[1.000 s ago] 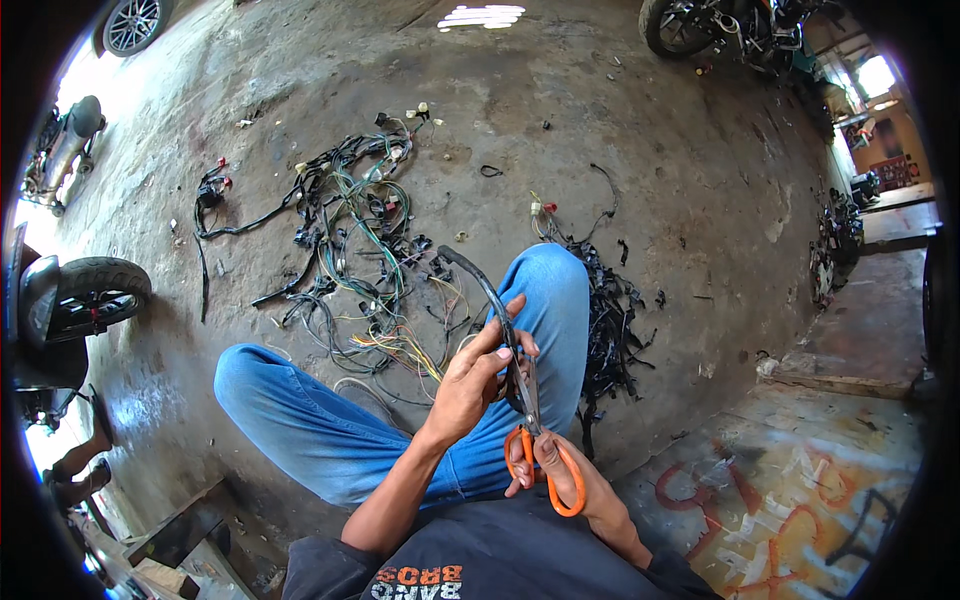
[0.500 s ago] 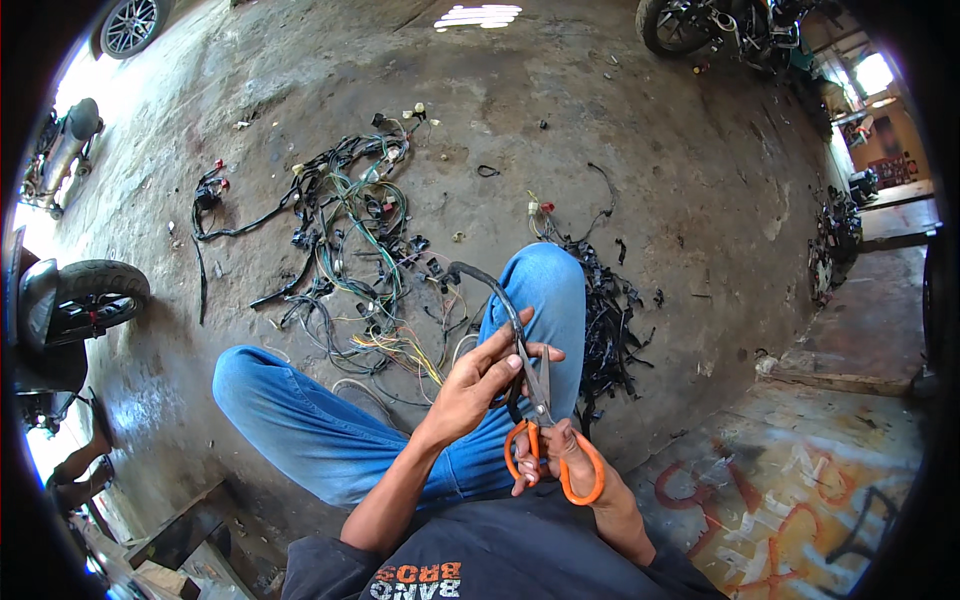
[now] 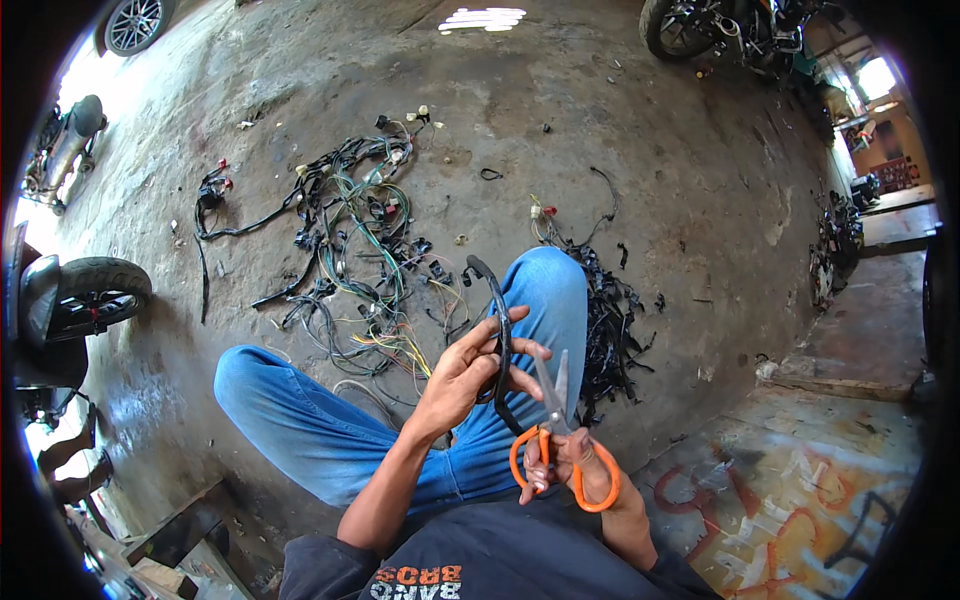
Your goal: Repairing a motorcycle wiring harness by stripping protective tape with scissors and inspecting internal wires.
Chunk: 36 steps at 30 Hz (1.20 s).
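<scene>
A thick black taped cable bundle [image 3: 502, 335] curves over my knee, gripped between the fingers of my left hand [image 3: 470, 375]. My right hand [image 3: 578, 462] has its fingers through the orange loops of a pair of scissors [image 3: 555, 410]. The scissor blades point up, slightly apart, just right of the bundle, close to my left fingertips. Beyond my bent legs, a tangled wiring harness [image 3: 345, 230] with green, yellow and black wires and several connectors lies on the floor. Right of my knee sits a heap of black tape scraps [image 3: 612, 330].
A motorcycle wheel [image 3: 100, 290] stands at the left, and a car wheel [image 3: 135, 25] at the far left. Another motorcycle [image 3: 745, 30] is at the far right. A paint-marked board [image 3: 780, 490] lies near my right side. A small black loop [image 3: 491, 174] rests on the concrete floor.
The scissors have moved right and slightly down, away from the cable bundle, with the blades spread a little wider. My left fingers have shifted on the bundle, and its far end has swung left.
</scene>
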Tool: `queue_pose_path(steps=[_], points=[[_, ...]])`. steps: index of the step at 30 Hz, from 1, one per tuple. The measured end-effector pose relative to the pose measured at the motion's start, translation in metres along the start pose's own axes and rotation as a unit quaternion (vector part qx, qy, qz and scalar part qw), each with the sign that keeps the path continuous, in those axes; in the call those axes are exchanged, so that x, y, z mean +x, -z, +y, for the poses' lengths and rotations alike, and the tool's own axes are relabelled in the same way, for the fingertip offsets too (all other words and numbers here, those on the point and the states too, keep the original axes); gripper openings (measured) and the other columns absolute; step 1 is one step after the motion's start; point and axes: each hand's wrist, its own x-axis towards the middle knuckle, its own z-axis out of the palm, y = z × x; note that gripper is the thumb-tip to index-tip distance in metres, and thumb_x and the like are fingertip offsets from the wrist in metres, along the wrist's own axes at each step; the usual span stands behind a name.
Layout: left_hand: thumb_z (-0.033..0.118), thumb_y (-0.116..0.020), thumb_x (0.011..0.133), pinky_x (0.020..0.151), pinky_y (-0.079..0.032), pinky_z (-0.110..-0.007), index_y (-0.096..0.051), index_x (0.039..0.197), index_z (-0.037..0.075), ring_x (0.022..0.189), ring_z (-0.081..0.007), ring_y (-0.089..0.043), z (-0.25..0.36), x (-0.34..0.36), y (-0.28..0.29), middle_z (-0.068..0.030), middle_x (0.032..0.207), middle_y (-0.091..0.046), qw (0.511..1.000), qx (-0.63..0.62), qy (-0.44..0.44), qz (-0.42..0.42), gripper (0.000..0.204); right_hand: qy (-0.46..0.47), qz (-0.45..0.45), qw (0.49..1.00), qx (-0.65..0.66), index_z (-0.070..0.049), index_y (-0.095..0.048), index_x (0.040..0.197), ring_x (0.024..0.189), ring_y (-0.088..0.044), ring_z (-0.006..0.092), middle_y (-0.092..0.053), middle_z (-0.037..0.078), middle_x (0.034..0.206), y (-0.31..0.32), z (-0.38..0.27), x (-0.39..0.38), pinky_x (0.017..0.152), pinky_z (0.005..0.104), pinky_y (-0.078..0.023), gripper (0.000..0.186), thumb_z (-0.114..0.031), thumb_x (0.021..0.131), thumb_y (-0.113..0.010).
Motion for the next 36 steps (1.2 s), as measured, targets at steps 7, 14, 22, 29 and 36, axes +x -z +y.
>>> queue_pose_path(steps=[7, 14, 22, 29, 36], points=[[0.003, -0.045, 0.100, 0.054, -0.047, -0.026, -0.028, 0.152, -0.001, 0.059, -0.0127, -0.051, -0.006, 0.000, -0.007, -0.0100, 0.093, -0.057, 0.997, -0.048, -0.020, 0.065, 0.055, -0.001, -0.008, 1.000, -0.023, -0.002, -0.053, 0.104, 0.072, -0.051, 0.0102, -0.047, 0.002, 0.080, -0.013, 0.008, 0.006, 0.077, 0.0372, -0.058, 0.058, -0.059, 0.100, -0.045], [0.004, -0.043, 0.101, 0.051, -0.039, -0.021, -0.037, 0.148, 0.001, 0.058, -0.0065, -0.046, -0.008, -0.003, -0.007, -0.0051, 0.089, -0.057, 0.992, 0.049, -0.006, 0.119, 0.048, -0.012, 0.040, 0.998, -0.054, -0.003, -0.053, 0.102, 0.069, -0.050, 0.0095, -0.047, 0.002, 0.079, -0.022, 0.006, 0.013, 0.075, 0.0349, -0.059, 0.054, -0.057, 0.102, -0.041], [0.005, -0.055, 0.095, 0.061, -0.049, -0.032, -0.060, 0.124, -0.003, 0.062, -0.0117, -0.056, -0.020, -0.010, -0.009, -0.0128, 0.071, -0.059, 0.848, 0.501, -0.039, 0.171, 0.030, -0.038, 0.107, 0.993, -0.039, -0.004, -0.051, 0.099, 0.068, -0.051, 0.0103, -0.046, 0.002, 0.077, -0.020, 0.013, 0.008, 0.074, 0.0346, -0.059, 0.056, -0.058, 0.103, -0.036], [0.008, -0.062, 0.093, 0.063, -0.051, -0.043, -0.061, 0.112, 0.003, 0.073, -0.0400, -0.066, -0.030, -0.012, -0.013, -0.0230, 0.081, -0.065, 0.811, 0.554, -0.082, 0.166, 0.020, -0.054, 0.096, 0.994, 0.019, -0.006, -0.051, 0.098, 0.069, -0.051, 0.0117, -0.047, 0.002, 0.077, -0.016, 0.028, -0.001, 0.075, 0.0357, -0.058, 0.056, -0.060, 0.102, -0.036], [0.006, -0.063, 0.091, 0.059, -0.051, -0.046, -0.060, 0.108, 0.005, 0.071, -0.0405, -0.066, -0.044, -0.012, -0.014, -0.0192, 0.082, -0.067, 0.768, 0.597, -0.135, 0.190, 0.018, -0.033, 0.118, 0.992, -0.017, -0.006, -0.052, 0.098, 0.067, -0.051, 0.0114, -0.047, 0.002, 0.074, -0.013, 0.026, 0.011, 0.074, 0.0342, -0.058, 0.057, -0.059, 0.102, -0.035]])
